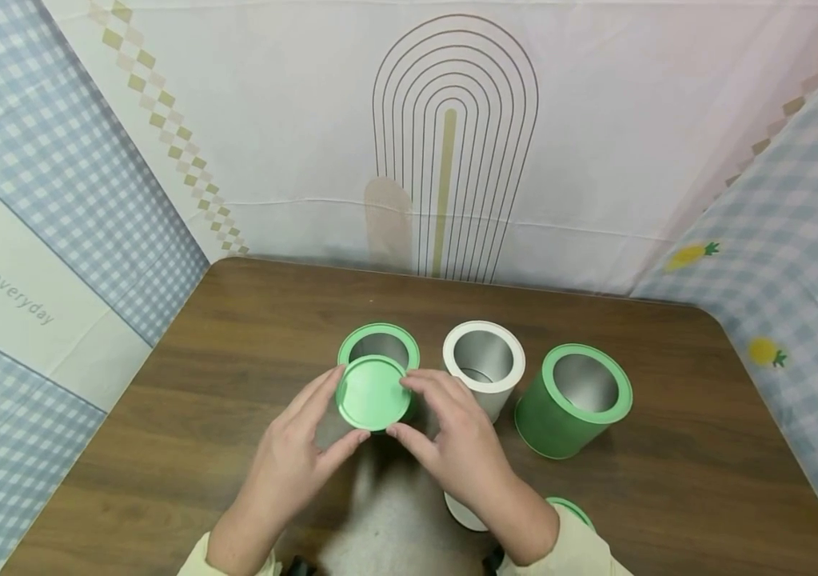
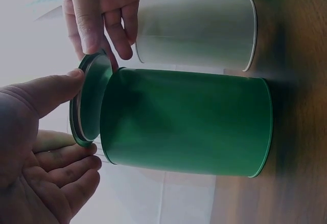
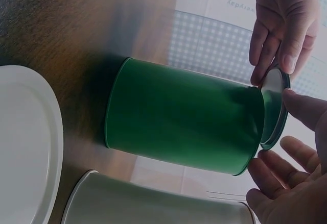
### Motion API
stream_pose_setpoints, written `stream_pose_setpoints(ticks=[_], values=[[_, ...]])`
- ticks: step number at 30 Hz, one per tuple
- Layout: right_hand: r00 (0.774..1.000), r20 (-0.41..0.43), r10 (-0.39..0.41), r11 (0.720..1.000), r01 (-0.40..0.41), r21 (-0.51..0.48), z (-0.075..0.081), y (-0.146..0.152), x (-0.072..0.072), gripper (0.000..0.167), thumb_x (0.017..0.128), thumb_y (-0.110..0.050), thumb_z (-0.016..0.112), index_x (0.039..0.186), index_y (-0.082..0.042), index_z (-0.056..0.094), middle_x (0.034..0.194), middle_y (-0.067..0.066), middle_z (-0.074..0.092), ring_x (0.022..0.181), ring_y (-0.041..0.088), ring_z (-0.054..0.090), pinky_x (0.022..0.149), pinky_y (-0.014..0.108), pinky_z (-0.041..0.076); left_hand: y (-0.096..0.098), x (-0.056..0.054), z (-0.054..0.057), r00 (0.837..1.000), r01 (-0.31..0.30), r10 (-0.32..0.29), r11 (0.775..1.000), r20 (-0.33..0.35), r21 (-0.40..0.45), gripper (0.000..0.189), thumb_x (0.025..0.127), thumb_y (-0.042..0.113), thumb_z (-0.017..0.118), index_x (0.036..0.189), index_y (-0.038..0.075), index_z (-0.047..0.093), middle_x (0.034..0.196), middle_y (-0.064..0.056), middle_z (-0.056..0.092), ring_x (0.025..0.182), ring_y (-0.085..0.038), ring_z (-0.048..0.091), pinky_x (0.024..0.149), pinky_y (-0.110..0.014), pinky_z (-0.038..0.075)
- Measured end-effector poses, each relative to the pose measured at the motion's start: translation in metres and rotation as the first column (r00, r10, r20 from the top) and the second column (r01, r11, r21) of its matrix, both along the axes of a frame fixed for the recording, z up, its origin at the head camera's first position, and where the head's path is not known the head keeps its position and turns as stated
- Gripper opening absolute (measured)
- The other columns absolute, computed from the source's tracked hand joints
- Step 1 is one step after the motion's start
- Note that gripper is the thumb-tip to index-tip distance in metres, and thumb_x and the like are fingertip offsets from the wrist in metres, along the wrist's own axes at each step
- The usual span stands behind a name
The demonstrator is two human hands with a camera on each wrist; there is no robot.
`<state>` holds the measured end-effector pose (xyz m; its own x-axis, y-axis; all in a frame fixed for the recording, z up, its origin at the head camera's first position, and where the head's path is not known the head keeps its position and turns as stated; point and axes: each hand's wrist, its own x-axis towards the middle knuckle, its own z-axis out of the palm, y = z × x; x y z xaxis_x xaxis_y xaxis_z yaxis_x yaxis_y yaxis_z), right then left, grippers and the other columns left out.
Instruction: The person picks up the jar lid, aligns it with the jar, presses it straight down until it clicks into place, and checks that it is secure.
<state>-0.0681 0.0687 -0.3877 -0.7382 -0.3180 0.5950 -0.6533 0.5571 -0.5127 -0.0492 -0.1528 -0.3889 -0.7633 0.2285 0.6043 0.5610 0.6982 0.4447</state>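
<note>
The green lid sits at the mouth of the green can, tilted; you cannot tell from here whether it touches the rim. Your left hand, at 8 o'clock from the lid, pinches its edge between thumb and fingers; your right hand, at 4 o'clock, pinches the opposite edge the same way. The can stands upright at 12 o'clock from the lid. Between 2 and 3 you have an open white can, and farther out at 3 the other green can, open too. A white disc, partly hidden by your forearm, lies toward 5 on the wooden table. Blue checked cloth hangs at 10.
</note>
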Motion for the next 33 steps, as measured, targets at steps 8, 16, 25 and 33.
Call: stream_pose_setpoints(ticks=[8, 16, 25, 33], values=[[1.0, 0.017, -0.001, 1.0, 0.001, 0.014, 0.003, -0.001, -0.002, 0.05, 0.076, -0.022, 0.089, 0.118, -0.007, 0.066, 0.122, 0.004, 0.066, 0.115, 0.022, 0.06, 0.1, 0.041, 0.05, -0.001, -0.002, 0.0, 1.0, 0.007, -0.007, 1.0, -0.024, 0.007, 0.081, 0.073, 0.019, 0.089, 0.142, -0.002, 0.052, 0.136, -0.015, 0.061, 0.118, -0.028, 0.064, 0.092, -0.044, 0.055], [0.999, 0.011, -0.04, 0.999, 0.04, 0.028, 0.002, -0.003, -0.001, 0.048, 0.079, -0.02, 0.087, 0.121, -0.006, 0.066, 0.127, 0.007, 0.065, 0.12, 0.022, 0.061, 0.098, 0.041, 0.052, 0.001, -0.007, 0.004, 1.0, -0.003, 0.003, 1.0, -0.013, 0.012, 0.08, 0.072, 0.019, 0.09, 0.14, -0.005, 0.054, 0.135, -0.016, 0.061, 0.117, -0.029, 0.064, 0.093, -0.044, 0.055], [0.998, -0.001, -0.069, 0.998, 0.069, -0.002, 0.002, -0.003, -0.003, 0.051, 0.076, -0.021, 0.088, 0.12, -0.006, 0.066, 0.129, 0.008, 0.066, 0.12, 0.023, 0.061, 0.098, 0.044, 0.053, 0.005, -0.013, 0.004, 1.0, -0.017, 0.017, 1.0, 0.003, 0.007, 0.079, 0.073, 0.022, 0.091, 0.138, -0.005, 0.055, 0.133, -0.017, 0.062, 0.115, -0.031, 0.065, 0.091, -0.045, 0.056], [0.997, -0.035, -0.062, 0.998, 0.063, 0.014, 0.005, -0.004, -0.009, 0.049, 0.078, -0.02, 0.088, 0.119, -0.004, 0.066, 0.129, 0.012, 0.065, 0.121, 0.026, 0.061, 0.1, 0.046, 0.051, 0.007, -0.02, 0.004, 1.0, -0.014, 0.014, 1.0, -0.016, 0.005, 0.077, 0.074, 0.023, 0.09, 0.136, -0.007, 0.056, 0.131, -0.018, 0.063, 0.115, -0.032, 0.065, 0.09, -0.047, 0.056]])
